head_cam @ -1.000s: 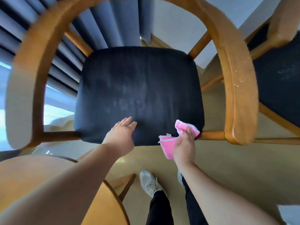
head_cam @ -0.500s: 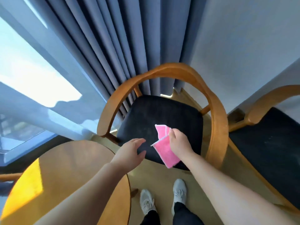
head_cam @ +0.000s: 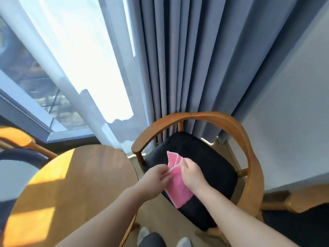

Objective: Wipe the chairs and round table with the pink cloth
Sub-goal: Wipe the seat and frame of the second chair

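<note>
You hold the pink cloth above the chair seat, your right hand gripping its top and your left hand pinching its edge. You seem to be folding it; next, press it flat on the round table.

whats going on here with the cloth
A person stands facing a wooden chair and holds a pink cloth in both hands over its dark seat. The right hand grips the cloth near the top, and the left hand pinches its edge, as if refolding it. The cloth seems held off the seat, so no wiping is happening right now. The round table stands to the left, untouched.
</note>
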`<control>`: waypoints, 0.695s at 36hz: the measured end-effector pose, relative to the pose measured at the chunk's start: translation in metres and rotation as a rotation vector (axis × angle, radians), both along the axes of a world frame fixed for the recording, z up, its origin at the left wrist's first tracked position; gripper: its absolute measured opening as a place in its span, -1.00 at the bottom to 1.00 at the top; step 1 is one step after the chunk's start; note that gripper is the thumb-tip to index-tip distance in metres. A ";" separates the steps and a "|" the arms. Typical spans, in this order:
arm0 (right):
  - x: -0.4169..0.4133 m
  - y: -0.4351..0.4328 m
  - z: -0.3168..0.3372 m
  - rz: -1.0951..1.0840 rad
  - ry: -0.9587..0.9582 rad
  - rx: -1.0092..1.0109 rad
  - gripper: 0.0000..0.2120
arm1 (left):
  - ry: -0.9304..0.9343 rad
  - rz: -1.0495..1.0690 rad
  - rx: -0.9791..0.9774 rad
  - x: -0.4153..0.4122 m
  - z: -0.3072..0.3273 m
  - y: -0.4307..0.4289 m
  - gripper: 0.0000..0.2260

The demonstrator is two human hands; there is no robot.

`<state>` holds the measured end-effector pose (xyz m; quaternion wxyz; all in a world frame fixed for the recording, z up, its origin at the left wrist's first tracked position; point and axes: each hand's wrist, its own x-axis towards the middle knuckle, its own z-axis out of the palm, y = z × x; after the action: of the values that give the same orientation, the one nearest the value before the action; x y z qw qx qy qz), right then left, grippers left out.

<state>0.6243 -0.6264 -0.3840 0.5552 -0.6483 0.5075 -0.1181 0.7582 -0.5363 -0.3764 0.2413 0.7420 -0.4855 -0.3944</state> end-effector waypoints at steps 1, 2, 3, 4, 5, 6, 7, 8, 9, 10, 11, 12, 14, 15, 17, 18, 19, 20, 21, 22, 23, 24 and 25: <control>0.003 -0.001 0.000 0.033 0.013 0.004 -0.67 | -0.009 0.018 0.001 0.003 -0.001 0.001 -0.81; 0.005 -0.003 -0.001 0.068 0.022 0.013 -0.68 | -0.017 0.031 0.004 0.006 -0.002 0.002 -0.83; 0.008 -0.005 -0.001 0.103 0.022 0.030 -0.69 | -0.020 0.042 0.002 0.010 -0.002 0.003 -0.84; 0.011 -0.007 -0.001 0.138 0.014 0.056 -0.71 | -0.019 0.055 0.000 0.014 -0.003 0.003 -0.85; 0.014 -0.009 -0.001 0.171 -0.004 0.090 -0.73 | -0.020 0.067 -0.004 0.019 -0.002 0.002 -0.85; 0.017 -0.012 -0.001 0.197 -0.034 0.127 -0.76 | -0.025 0.077 -0.008 0.024 -0.002 0.002 -0.86; 0.021 -0.015 -0.001 0.215 -0.074 0.165 -0.76 | -0.030 0.087 -0.014 0.029 -0.002 0.001 -0.86; 0.023 -0.018 -0.001 0.235 -0.114 0.201 -0.72 | -0.032 0.103 -0.020 0.034 -0.003 0.000 -0.86; 0.027 -0.021 -0.001 0.266 -0.146 0.228 -0.66 | -0.033 0.123 -0.026 0.039 -0.004 -0.002 -0.85; 0.031 -0.024 -0.001 0.301 -0.164 0.238 -0.62 | -0.037 0.140 -0.032 0.045 -0.004 -0.003 -0.84; 0.035 -0.027 -0.001 0.326 -0.164 0.230 -0.61 | -0.039 0.150 -0.039 0.051 -0.006 -0.005 -0.83; 0.040 -0.030 -0.002 0.337 -0.148 0.207 -0.62 | -0.040 0.156 -0.044 0.056 -0.008 -0.007 -0.82; 0.052 -0.037 -0.005 0.333 -0.108 0.148 -0.63 | -0.034 0.153 -0.036 0.068 -0.012 -0.013 -0.83; 0.057 -0.040 -0.006 0.331 -0.087 0.119 -0.64 | -0.030 0.148 -0.026 0.073 -0.015 -0.016 -0.84; 0.070 -0.048 -0.008 0.335 -0.049 0.083 -0.67 | -0.015 0.143 -0.021 0.085 -0.020 -0.024 -0.83; 0.077 -0.052 -0.009 0.336 -0.039 0.081 -0.68 | -0.006 0.142 -0.024 0.091 -0.022 -0.028 -0.82; 0.083 -0.056 -0.010 0.333 -0.033 0.082 -0.69 | 0.004 0.141 -0.028 0.098 -0.024 -0.032 -0.81; 0.089 -0.060 -0.011 0.329 -0.027 0.083 -0.70 | 0.012 0.143 -0.032 0.104 -0.025 -0.036 -0.80; 0.095 -0.064 -0.012 0.323 -0.017 0.085 -0.70 | 0.018 0.148 -0.033 0.111 -0.026 -0.040 -0.81; 0.102 -0.068 -0.013 0.316 -0.005 0.088 -0.70 | 0.025 0.156 -0.034 0.117 -0.028 -0.044 -0.81; 0.108 -0.071 -0.014 0.311 0.004 0.089 -0.69 | 0.029 0.163 -0.037 0.123 -0.030 -0.048 -0.81; 0.115 -0.075 -0.015 0.307 0.011 0.089 -0.69 | 0.025 0.168 -0.041 0.129 -0.032 -0.051 -0.80; 0.121 -0.078 -0.016 0.306 0.017 0.087 -0.68 | 0.014 0.171 -0.045 0.134 -0.034 -0.055 -0.80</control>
<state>0.7453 -0.7048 -0.3998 0.5897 -0.6945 0.4122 -0.0046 0.8925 -0.5908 -0.4102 0.2941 0.7722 -0.4275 -0.3667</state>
